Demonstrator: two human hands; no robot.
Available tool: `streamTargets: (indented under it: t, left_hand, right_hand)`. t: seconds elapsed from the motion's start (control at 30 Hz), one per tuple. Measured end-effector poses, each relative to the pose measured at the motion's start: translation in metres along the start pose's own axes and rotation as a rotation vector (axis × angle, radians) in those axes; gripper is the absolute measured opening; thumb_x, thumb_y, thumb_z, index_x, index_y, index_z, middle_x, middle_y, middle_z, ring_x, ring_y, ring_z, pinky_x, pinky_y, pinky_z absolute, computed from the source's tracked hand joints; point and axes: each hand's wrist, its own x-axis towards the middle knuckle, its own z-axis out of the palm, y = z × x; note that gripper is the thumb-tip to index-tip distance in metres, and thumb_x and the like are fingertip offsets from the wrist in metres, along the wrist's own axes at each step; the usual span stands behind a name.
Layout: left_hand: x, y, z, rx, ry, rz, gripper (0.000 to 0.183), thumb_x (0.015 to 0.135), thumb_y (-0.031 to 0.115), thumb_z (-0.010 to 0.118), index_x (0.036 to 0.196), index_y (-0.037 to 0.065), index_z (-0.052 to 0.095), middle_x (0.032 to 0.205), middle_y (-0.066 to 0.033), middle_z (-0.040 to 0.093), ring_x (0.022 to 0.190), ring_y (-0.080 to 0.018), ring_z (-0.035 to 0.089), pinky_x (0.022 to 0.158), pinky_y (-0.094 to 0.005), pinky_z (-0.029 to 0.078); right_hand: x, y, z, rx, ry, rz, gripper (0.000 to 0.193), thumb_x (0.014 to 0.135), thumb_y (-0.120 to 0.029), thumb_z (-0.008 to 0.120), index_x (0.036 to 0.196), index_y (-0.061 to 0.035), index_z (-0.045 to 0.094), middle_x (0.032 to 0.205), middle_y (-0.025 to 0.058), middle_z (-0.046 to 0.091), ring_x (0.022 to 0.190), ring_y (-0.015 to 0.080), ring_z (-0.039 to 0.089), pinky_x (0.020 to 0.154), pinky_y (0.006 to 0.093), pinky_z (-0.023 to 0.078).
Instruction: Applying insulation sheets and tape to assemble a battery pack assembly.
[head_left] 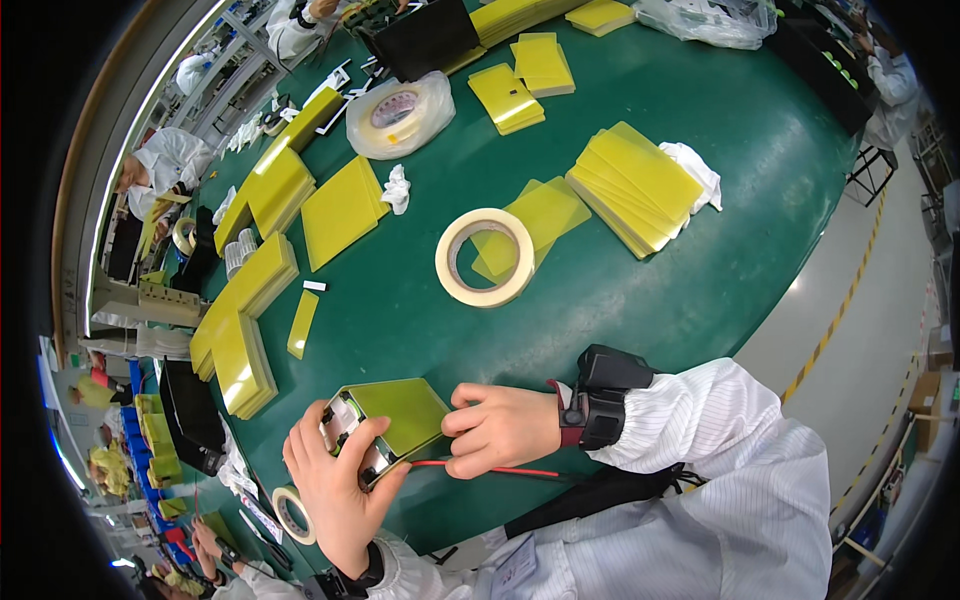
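Head view: a box with a yellow-green top [408,412] is held over the green table [640,320] between two bare hands.

The box's end, fitted with white and dark parts, is framed by the left hand [335,490], whose digits are spread and clamped around it, one fingertip being laid at the top panel's near-left edge. The panel's right edge is met by the curled fingers of the right hand [505,430], held close together; whether anything is pinched there cannot be told. A red wire [530,471] is passed under that hand, out to its right. Well beyond the box, a roll of cream tape [485,297] is laid partly over yellow translucent sheets [550,212].
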Motion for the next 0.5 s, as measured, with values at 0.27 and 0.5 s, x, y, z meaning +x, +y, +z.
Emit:
streamTargets:
  t: [0.27,0.5]
  left_hand:
    - [-0.0013,-0.0017,0.0011,0.001,0.009,0.001,0.049,0.061,0.035,0.075,0.106,0.019,0.063,0.12,-0.0187,0.046,0.106,-0.0357,0.046,0.094,-0.0476,0.031]
    - [-0.0005,-0.001,0.0017,-0.001,0.011,0.003,0.05,0.06,0.034,0.076,0.106,0.02,0.063,0.12,-0.018,0.046,0.105,-0.0353,0.046,0.093,-0.0472,0.032]
  right_hand:
    - [0.0056,0.0053,-0.0015,-0.048,0.091,0.002,0.009,0.08,-0.014,0.064,0.084,-0.0125,0.056,0.075,-0.0031,0.05,0.088,0.0163,0.054,0.074,0.0354,0.04]
    - [0.0031,0.0058,0.0029,-0.036,0.133,0.029,0.008,0.081,-0.013,0.064,0.084,-0.012,0.057,0.079,-0.0034,0.054,0.09,0.0174,0.054,0.073,0.0348,0.04]
